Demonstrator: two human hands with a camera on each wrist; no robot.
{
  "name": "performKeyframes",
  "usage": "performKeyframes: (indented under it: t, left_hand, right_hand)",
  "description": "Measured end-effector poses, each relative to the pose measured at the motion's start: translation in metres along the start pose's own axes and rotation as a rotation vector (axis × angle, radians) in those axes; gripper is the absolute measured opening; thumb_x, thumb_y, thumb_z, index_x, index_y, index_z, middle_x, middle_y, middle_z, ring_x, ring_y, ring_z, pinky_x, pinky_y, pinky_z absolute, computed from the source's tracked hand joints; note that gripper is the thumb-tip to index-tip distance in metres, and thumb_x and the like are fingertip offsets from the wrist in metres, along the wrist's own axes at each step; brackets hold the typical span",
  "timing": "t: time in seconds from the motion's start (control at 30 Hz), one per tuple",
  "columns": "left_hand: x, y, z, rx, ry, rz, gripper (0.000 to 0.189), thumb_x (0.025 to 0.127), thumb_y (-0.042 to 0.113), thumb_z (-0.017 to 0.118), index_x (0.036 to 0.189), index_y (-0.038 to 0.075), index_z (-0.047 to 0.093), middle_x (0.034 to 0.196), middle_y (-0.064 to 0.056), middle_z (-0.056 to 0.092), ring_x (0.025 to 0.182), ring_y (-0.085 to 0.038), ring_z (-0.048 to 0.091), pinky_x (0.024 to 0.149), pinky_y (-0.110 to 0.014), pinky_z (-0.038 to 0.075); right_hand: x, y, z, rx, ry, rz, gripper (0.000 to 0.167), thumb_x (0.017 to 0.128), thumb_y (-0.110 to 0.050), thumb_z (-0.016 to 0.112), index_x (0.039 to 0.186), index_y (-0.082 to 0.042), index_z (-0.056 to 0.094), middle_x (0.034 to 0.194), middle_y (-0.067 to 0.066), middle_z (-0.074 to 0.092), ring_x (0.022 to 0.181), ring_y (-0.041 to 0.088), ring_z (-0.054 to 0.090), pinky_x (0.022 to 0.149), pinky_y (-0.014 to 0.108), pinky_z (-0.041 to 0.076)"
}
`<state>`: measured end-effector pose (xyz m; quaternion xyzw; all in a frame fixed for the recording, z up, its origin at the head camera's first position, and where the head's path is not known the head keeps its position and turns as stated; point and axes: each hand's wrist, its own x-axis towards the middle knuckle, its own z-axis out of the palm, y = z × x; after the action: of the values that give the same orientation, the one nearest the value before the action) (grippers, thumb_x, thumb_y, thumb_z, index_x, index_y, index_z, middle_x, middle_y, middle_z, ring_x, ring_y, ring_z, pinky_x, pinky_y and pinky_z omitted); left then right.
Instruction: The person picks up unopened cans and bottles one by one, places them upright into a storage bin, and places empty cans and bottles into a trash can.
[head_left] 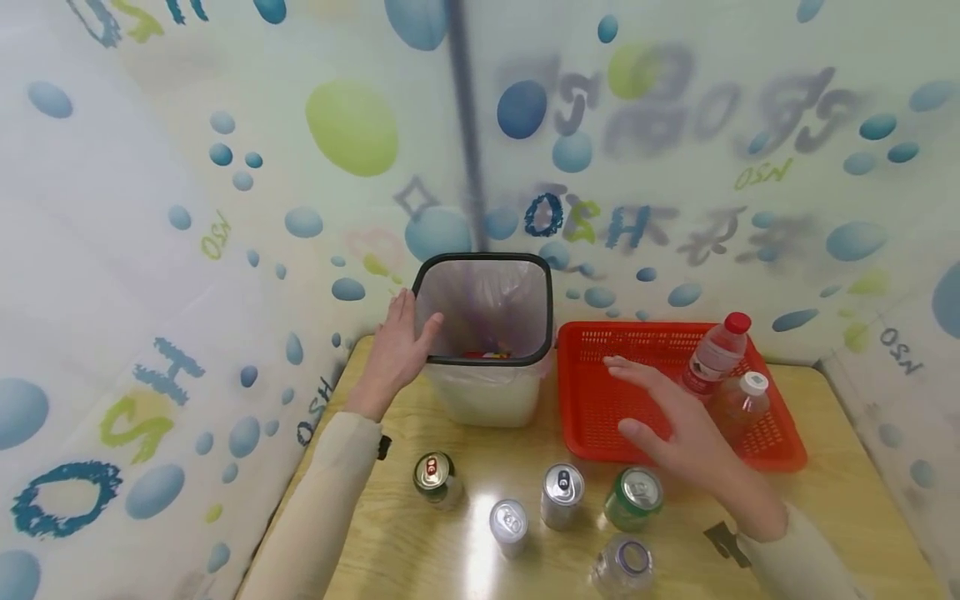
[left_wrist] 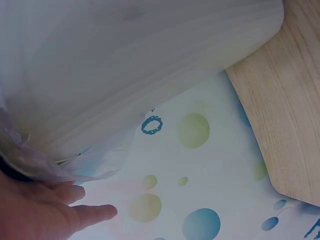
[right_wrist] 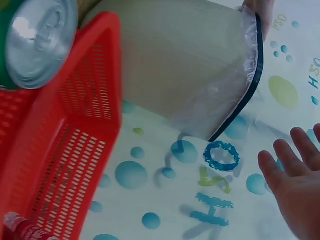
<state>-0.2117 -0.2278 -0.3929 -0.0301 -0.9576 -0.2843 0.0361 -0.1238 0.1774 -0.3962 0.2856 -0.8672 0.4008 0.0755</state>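
My left hand [head_left: 396,346] rests at the left side of a lined waste bin [head_left: 487,400], fingers straight beside its black rim. In the left wrist view its fingers [left_wrist: 97,213] stretch out near the edge of the clear bin liner [left_wrist: 95,167]. Some red and yellow scraps [head_left: 487,355] show at the bottom of the bin. My right hand [head_left: 686,425] hovers over a red plastic basket [head_left: 592,417], with thumb and fingers spread apart and nothing between them. In the right wrist view that hand [right_wrist: 300,185] appears empty too.
Inside the basket are a red-capped bottle [head_left: 714,358] and a white-capped bottle [head_left: 742,402]. In front stand a dark green-gold can [head_left: 435,477], a white can [head_left: 510,527], a silver can [head_left: 561,496], a green can [head_left: 633,498] and a clear container [head_left: 624,568]. A patterned sheet [head_left: 225,292] surrounds the table.
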Motion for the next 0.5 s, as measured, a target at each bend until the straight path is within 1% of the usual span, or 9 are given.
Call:
performKeyframes:
  t: [0.1,0.13,0.23,0.27,0.33,0.4,0.47,0.5]
  left_hand:
    - [-0.001,-0.001,-0.001,0.002,-0.002,-0.005,0.091,0.106,0.065,0.030,0.164,-0.001,0.008,0.173,-0.018,0.005,0.159,-0.038,0.003,0.123,-0.064,0.011]
    - [-0.001,-0.002,-0.001,0.006,-0.002,-0.005,0.090,0.106,0.065,0.030,0.164,-0.001,0.008,0.172,-0.019,0.005,0.158,-0.038,0.003,0.123,-0.064,0.011]
    - [0.000,-0.003,0.000,0.011,-0.007,-0.003,0.089,0.107,0.063,0.030,0.164,-0.001,0.007,0.172,-0.019,0.005,0.158,-0.039,0.003,0.123,-0.064,0.011]
    - [0.000,-0.003,0.000,0.009,-0.006,-0.001,0.089,0.107,0.063,0.030,0.164,-0.001,0.007,0.172,-0.019,0.005,0.158,-0.040,0.004,0.123,-0.063,0.011]
    - [0.000,-0.002,0.000,0.009,-0.005,0.002,0.088,0.107,0.062,0.030,0.164,-0.001,0.007,0.172,-0.019,0.005,0.158,-0.040,0.004,0.123,-0.063,0.011]
    - [0.000,-0.002,0.001,0.006,-0.003,0.004,0.088,0.108,0.062,0.031,0.164,-0.001,0.008,0.173,-0.019,0.005,0.158,-0.040,0.004,0.123,-0.063,0.011]
    - [0.001,-0.001,0.001,0.002,-0.001,0.005,0.088,0.107,0.062,0.031,0.164,-0.002,0.008,0.173,-0.019,0.005,0.158,-0.039,0.004,0.123,-0.063,0.012]
    - [0.001,-0.001,0.001,0.002,-0.001,0.005,0.088,0.107,0.062,0.031,0.164,-0.001,0.008,0.173,-0.018,0.005,0.158,-0.039,0.004,0.123,-0.063,0.012]
  right_hand:
    - [-0.016,0.002,0.000,0.015,-0.017,0.035,0.068,0.091,-0.017,0.077,0.152,-0.024,0.050,0.155,-0.004,0.052,0.140,0.016,0.049,0.097,0.058,0.054]
    - [-0.021,0.002,0.001,0.019,-0.028,0.046,0.069,0.091,-0.017,0.077,0.153,-0.026,0.049,0.155,-0.005,0.052,0.140,0.013,0.048,0.097,0.054,0.055]
    - [-0.035,0.004,0.002,0.035,-0.061,0.047,0.072,0.090,-0.014,0.076,0.155,-0.027,0.047,0.155,-0.007,0.051,0.142,0.005,0.045,0.101,0.044,0.054]
    - [-0.039,0.004,0.003,0.045,-0.069,0.044,0.073,0.090,-0.013,0.076,0.155,-0.028,0.047,0.155,-0.007,0.051,0.142,0.004,0.044,0.101,0.043,0.053]
    - [-0.049,0.006,0.004,0.063,-0.088,0.061,0.072,0.091,-0.012,0.075,0.155,-0.028,0.046,0.155,-0.008,0.052,0.141,0.000,0.043,0.102,0.038,0.052]
    - [-0.059,0.008,0.006,0.084,-0.105,0.068,0.072,0.092,-0.011,0.074,0.156,-0.027,0.046,0.155,-0.008,0.052,0.141,0.001,0.043,0.102,0.038,0.052]
    - [-0.070,0.012,0.008,0.085,-0.105,0.084,0.071,0.092,-0.013,0.074,0.155,-0.029,0.046,0.154,-0.010,0.052,0.140,-0.001,0.044,0.102,0.037,0.051]
    - [-0.074,0.014,0.010,0.083,-0.109,0.088,0.070,0.092,-0.014,0.074,0.155,-0.029,0.047,0.154,-0.011,0.053,0.140,-0.001,0.044,0.102,0.035,0.051]
